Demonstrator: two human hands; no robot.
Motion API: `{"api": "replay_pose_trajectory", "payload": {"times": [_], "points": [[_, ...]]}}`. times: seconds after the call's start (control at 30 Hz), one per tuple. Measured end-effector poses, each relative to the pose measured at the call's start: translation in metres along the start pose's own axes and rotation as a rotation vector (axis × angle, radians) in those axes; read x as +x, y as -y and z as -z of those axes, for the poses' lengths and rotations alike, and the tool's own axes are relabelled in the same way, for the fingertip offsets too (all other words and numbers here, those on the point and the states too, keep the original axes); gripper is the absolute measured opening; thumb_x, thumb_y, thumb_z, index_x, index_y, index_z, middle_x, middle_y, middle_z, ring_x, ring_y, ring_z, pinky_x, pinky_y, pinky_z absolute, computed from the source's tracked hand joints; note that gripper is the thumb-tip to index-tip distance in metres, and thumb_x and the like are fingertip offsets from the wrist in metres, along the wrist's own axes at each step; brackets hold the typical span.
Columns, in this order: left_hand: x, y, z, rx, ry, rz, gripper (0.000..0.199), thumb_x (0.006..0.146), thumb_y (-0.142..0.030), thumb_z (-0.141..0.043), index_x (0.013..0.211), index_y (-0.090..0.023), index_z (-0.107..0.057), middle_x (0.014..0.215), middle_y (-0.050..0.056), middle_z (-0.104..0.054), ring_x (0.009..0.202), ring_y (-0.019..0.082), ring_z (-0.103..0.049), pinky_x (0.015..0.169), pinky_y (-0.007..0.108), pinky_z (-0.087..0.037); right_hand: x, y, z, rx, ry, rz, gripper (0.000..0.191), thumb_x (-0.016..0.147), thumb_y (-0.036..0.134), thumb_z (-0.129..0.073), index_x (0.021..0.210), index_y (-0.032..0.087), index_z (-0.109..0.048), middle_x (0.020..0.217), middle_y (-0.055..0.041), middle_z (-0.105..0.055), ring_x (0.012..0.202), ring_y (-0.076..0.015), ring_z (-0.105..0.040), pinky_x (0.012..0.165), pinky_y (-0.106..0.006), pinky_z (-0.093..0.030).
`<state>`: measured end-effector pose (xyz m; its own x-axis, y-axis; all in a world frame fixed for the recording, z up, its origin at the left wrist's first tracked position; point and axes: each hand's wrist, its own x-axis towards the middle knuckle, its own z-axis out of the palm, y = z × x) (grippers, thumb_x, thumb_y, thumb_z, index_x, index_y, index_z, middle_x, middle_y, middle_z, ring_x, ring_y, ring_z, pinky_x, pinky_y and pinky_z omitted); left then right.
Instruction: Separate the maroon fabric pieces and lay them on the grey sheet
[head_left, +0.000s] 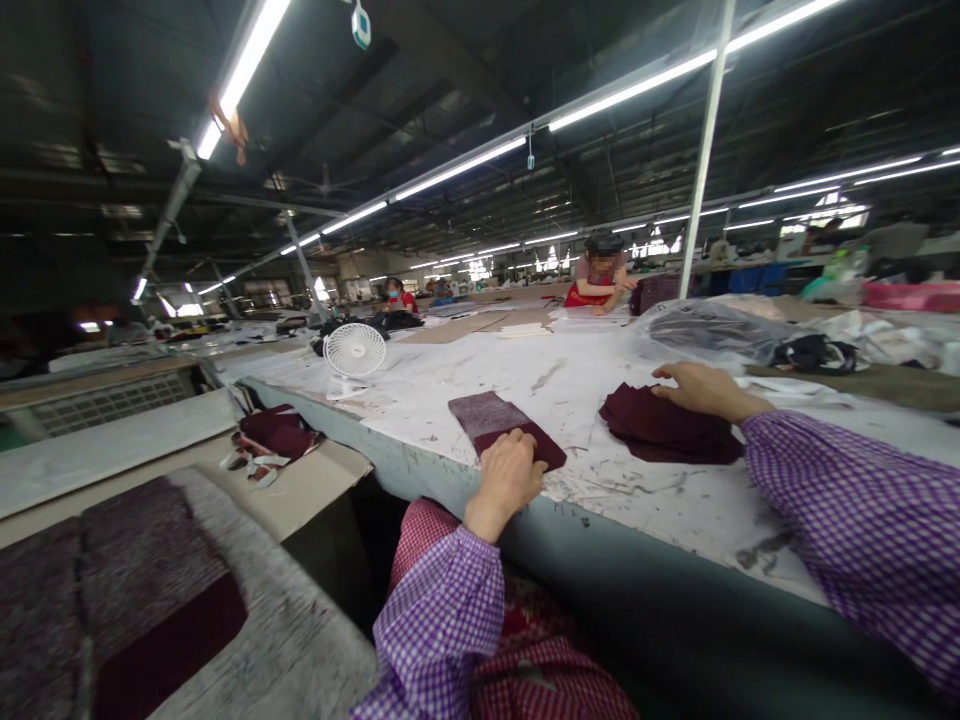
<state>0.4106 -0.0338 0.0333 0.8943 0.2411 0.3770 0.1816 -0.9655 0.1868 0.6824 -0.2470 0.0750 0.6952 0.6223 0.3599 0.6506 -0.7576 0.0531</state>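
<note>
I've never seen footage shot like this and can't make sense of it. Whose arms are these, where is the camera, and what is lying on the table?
There is no machine here. The camera sits on a person's head and looks forward and down, so the two arms in purple checked sleeves are that person's own. The left hand rests flat on a small maroon cloth piece near the table's edge. The right hand lies on top of a stack of dark maroon cloth pieces. Neither hand grips anything; the fingers press down loosely. Both lie on a long work table covered in marked white paper. Further back stands a small white fan, and other people work at the far end.
</note>
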Motion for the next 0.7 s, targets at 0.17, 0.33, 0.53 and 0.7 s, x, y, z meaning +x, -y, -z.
{"api": "replay_pose_trajectory", "payload": {"times": [0.17,0.33,0.53,0.7], "points": [[0.01,-0.004,0.009,0.07,0.114,0.017,0.017,0.08,-0.022,-0.054,0.089,-0.017,-0.067,0.102,0.01,-0.064,0.097,0.025,-0.06,0.082,0.034,-0.048,0.002,0.029,0.005,0.023,0.009,0.057,0.035,0.087,0.032,-0.047,0.112,0.015,-0.065,0.114,-0.0172,-0.062,0.1,-0.0286,-0.057,0.081,-0.038,-0.041],[0.013,0.003,-0.002,0.018,0.004,0.065,0.023,0.077,-0.013,-0.047,0.085,-0.016,-0.068,0.098,0.01,-0.067,0.094,0.023,-0.062,0.081,0.031,-0.047,-0.002,0.054,0.016,0.072,-0.01,0.151,0.032,0.086,0.028,-0.046,0.109,0.016,-0.066,0.113,-0.0118,-0.065,0.101,-0.0264,-0.059,0.087,-0.036,-0.042],[0.021,0.038,-0.022,-0.72,-0.054,0.314,0.013,0.069,-0.008,-0.053,0.065,-0.014,-0.064,0.066,0.004,-0.065,0.066,0.015,-0.06,0.066,0.025,-0.046,-0.024,0.103,0.035,0.42,0.026,0.402,0.032,0.088,0.029,-0.044,0.104,0.015,-0.067,0.107,-0.0074,-0.068,0.096,-0.02,-0.062,0.087,-0.028,-0.044],[0.025,0.047,-0.027,-0.936,-0.058,0.352,0.012,0.071,-0.006,-0.05,0.068,-0.012,-0.059,0.055,-0.001,-0.056,0.049,0.007,-0.051,0.051,0.017,-0.042,-0.027,0.154,0.021,0.436,0.103,0.73,0.029,0.089,0.027,-0.043,0.093,0.016,-0.07,0.094,-0.0074,-0.07,0.085,-0.0189,-0.064,0.079,-0.029,-0.046]]}}
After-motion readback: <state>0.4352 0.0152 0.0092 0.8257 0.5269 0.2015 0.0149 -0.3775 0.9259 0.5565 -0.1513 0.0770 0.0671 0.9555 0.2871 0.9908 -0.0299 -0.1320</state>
